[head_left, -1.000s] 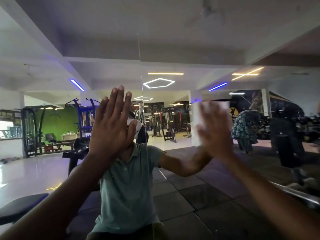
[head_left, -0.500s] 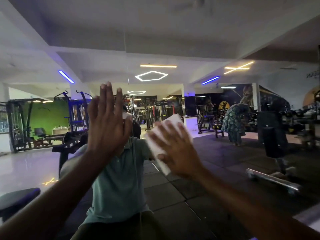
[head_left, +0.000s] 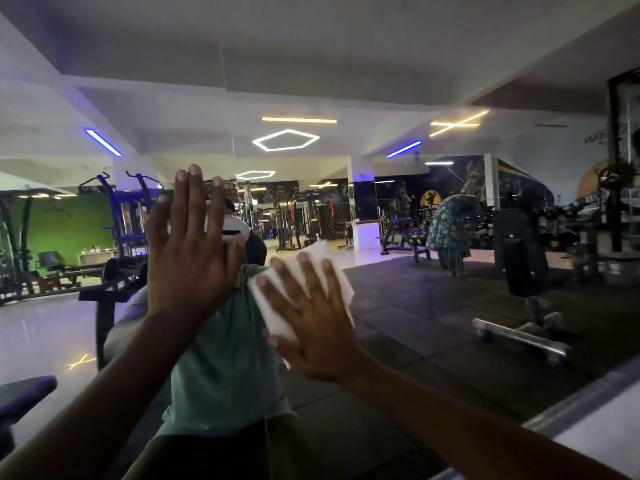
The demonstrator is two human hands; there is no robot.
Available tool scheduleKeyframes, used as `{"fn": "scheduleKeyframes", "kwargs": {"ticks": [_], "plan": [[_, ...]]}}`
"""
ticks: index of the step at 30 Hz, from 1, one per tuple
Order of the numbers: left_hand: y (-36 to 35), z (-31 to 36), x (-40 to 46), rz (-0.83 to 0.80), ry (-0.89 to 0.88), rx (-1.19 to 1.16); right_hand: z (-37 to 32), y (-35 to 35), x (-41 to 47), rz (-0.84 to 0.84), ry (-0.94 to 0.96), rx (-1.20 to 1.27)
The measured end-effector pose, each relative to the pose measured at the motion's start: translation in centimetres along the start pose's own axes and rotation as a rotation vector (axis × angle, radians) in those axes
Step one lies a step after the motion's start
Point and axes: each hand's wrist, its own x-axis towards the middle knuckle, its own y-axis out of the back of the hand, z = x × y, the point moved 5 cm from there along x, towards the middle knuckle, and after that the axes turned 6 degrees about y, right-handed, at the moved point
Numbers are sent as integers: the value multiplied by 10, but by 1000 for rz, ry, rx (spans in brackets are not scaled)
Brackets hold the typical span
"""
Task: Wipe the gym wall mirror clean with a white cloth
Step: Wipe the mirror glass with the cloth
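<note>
At the far left of the frame the mirror [head_left: 433,334] reflects a green wall [head_left: 65,230] behind dark machines, and at the lower left edge a dark padded bench end [head_left: 24,393] juts in. A blue strip light [head_left: 103,142] glows in the upper left of the reflection. Just left of centre the left hand [head_left: 192,251] is raised flat against the glass, fingers straight and close together, palm forward, gripping nothing — its forearm runs down to the lower left corner. Behind it, partly hidden, is the reflected person in a teal shirt [head_left: 221,368]. High at centre a white hexagon light [head_left: 285,139] hangs under a yellow bar. Right of the left hand and a little lower, the right hand [head_left: 311,317] lies spread with straight fingers on the white cloth [head_left: 332,271], pressing it flat to the mirror (the cloth shows above and between the fingers and along the hand's left side, its upper corner tilted to the right). The two hands are near each other but apart. Further right the reflection holds dark rubber floor tiles, a person in a patterned garment [head_left: 448,233] bent over in the middle distance, a tall black machine [head_left: 519,258] and a chrome bar [head_left: 519,337] on the floor. At the lower right corner a pale ledge [head_left: 595,420] borders the mirror.
</note>
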Motion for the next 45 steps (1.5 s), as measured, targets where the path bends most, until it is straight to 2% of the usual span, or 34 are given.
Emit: {"fn": "scheduleKeyframes", "kwargs": {"ticks": [2,3,5,8,10,12,13,14,16,17,19,21,23,27,29,30,31,34,36,37,39,42,44,45], "plan": [[0,-1,-1,-12,0,-14,10,-1,-13,-3,115,4],[1,-2,-2,-10,-1,-17,30,-1,-19,22,62,1],[3,-2,-2,1,-7,-22,86,3,-41,97,-173,-44],[1,-1,-3,2,12,-34,147,6,-85,194,-632,-76],[-1,1,-13,-13,19,-40,147,1,-92,258,-894,-57],[-2,5,-34,-36,3,-37,112,-4,-77,305,-1008,-42],[-3,6,-45,-42,-13,-35,83,-7,-66,293,-942,-42],[-3,6,-53,-46,-24,-31,48,-12,-53,245,-798,-19],[-2,6,-58,-46,-29,-21,-20,-17,-31,112,-427,60],[-3,6,-58,-50,-26,-15,-40,-16,-26,59,-284,91],[-2,5,-56,-52,-33,-6,-41,-11,-15,21,-122,80],[0,4,-56,-42,-48,-27,-13,-4,-2,15,-57,34],[6,0,-56,-27,-70,-52,30,6,10,35,-92,-10],[14,-9,-54,-25,-128,-42,123,30,32,177,-411,-79],[17,-8,-47,-29,-139,-10,128,35,47,247,-596,-106],[21,-7,-42,-36,-134,-1,117,34,54,255,-611,-116],[26,-5,-30,-39,-124,-6,100,34,64,232,-521,-113],[43,-6,17,-45,-85,-69,72,35,88,48,48,-110],[46,-9,56,-33,-76,-66,100,46,101,16,211,-156],[45,-10,75,-26,-69,-52,122,52,106,17,178,-163],[39,-15,105,-23,-55,-14,177,66,119,50,-15,-134],[18,-24,116,-6,-49,43,253,101,142,191,-476,-84],[6,-27,109,22,-60,79,265,109,165,253,-756,-45],[3,-27,106,38,-64,85,251,107,178,276,-773,-82]]}}
